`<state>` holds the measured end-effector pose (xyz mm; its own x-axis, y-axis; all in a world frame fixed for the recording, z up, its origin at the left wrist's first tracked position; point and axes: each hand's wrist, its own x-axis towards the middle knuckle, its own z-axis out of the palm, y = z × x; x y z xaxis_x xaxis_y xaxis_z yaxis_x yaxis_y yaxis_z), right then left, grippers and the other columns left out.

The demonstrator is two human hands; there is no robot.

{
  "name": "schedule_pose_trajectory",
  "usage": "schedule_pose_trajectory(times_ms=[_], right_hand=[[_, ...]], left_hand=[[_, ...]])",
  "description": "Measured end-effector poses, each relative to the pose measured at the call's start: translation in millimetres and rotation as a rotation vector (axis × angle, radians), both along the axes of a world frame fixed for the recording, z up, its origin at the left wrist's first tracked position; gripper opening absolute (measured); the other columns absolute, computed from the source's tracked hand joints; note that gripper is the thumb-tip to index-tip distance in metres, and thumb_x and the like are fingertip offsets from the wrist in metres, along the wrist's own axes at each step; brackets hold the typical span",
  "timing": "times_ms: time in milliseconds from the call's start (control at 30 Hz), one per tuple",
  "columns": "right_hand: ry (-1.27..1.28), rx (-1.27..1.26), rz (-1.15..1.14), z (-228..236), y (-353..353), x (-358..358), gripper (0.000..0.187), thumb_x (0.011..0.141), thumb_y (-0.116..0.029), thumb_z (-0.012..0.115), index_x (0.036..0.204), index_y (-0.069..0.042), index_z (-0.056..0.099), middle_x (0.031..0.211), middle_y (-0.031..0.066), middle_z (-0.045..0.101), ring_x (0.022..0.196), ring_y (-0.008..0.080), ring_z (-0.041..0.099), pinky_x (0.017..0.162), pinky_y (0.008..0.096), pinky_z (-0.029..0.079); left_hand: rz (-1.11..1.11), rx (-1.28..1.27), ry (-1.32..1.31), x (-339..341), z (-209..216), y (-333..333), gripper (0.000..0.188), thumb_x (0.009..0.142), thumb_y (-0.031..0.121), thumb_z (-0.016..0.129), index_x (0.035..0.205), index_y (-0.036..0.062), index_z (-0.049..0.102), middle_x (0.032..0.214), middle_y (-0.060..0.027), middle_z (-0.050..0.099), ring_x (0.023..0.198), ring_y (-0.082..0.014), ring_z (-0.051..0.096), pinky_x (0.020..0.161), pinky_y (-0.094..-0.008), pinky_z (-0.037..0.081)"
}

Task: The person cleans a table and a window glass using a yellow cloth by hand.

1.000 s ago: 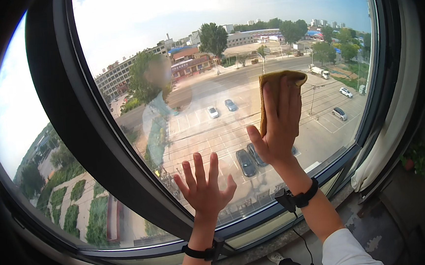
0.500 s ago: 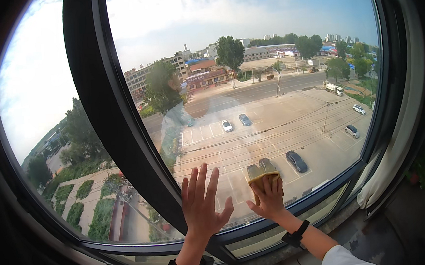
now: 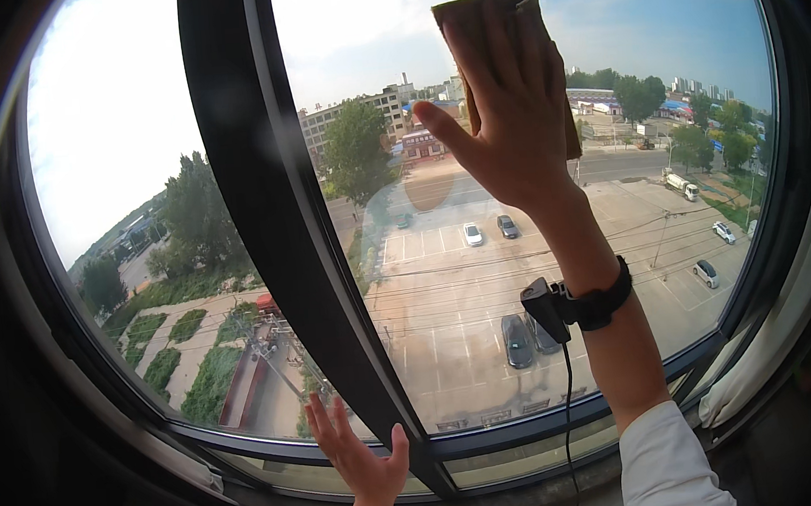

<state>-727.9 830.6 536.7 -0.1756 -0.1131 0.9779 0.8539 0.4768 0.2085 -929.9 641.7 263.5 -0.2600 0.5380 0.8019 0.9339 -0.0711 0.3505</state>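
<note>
My right hand (image 3: 515, 132) reaches up with its fingers spread flat over a folded brown cloth (image 3: 475, 10), which it holds high at the large window pane (image 3: 446, 297). The cloth shows past the fingertips and along the hand's right side. Low and to the left, my left hand (image 3: 364, 463) is open and holds nothing, its fingers apart. It is nearest to the foot of the dark upright window bar (image 3: 259, 169); whether it touches the glass I cannot tell. A faint reflection lies on the pane.
A narrower pane (image 3: 114, 114) lies left of the bar, and a dark bottom rail (image 3: 522, 433) runs under both. A black band with a small device (image 3: 597, 305) sits on my right wrist, its cable hanging down. A pale curtain (image 3: 761, 360) hangs at the right.
My right hand has gone from low on the pane to high up, carrying the cloth. My left hand sits lower in the picture, and the view has shifted somewhat.
</note>
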Motion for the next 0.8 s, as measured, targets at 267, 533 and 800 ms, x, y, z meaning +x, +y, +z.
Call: schedule_pose_trajectory(times_ms=[267, 533, 800], right_hand=[[-0.211, -0.53, 0.153, -192, -43, -46, 0.069, 0.083, -0.057, 0.057, 0.143, -0.025, 0.043, 0.151, 0.0055, 0.033, 0.139, 0.032, 0.026, 0.112, 0.0543, 0.013], [-0.273, -0.867, 0.056, -436, -65, 36, 0.052, 0.087, -0.05, 0.054, 0.131, -0.022, 0.056, 0.141, 0.0146, 0.04, 0.131, 0.0369, 0.03, 0.107, 0.0605, 0.016], [-0.09, -0.491, 0.06, -189, -31, -25, 0.053, 0.099, -0.039, 0.034, 0.144, -0.013, 0.04, 0.153, 0.0183, 0.027, 0.14, 0.0402, 0.02, 0.112, 0.0549, 0.009]], left_hand=[[0.049, -0.11, -0.086, -12, -41, -17, 0.085, 0.072, 0.019, 0.07, 0.143, 0.0061, 0.026, 0.151, -0.0218, 0.021, 0.139, -0.0451, 0.017, 0.11, -0.0556, 0.021], [0.089, -0.192, -0.196, -7, -53, -37, 0.085, 0.071, 0.021, 0.071, 0.143, 0.0039, 0.029, 0.15, -0.0221, 0.023, 0.138, -0.0443, 0.02, 0.111, -0.0531, 0.02], [0.251, -0.249, -0.288, -33, -76, -81, 0.086, 0.071, 0.02, 0.068, 0.144, 0.0028, 0.028, 0.148, -0.0222, 0.026, 0.138, -0.044, 0.021, 0.111, -0.0527, 0.021]])
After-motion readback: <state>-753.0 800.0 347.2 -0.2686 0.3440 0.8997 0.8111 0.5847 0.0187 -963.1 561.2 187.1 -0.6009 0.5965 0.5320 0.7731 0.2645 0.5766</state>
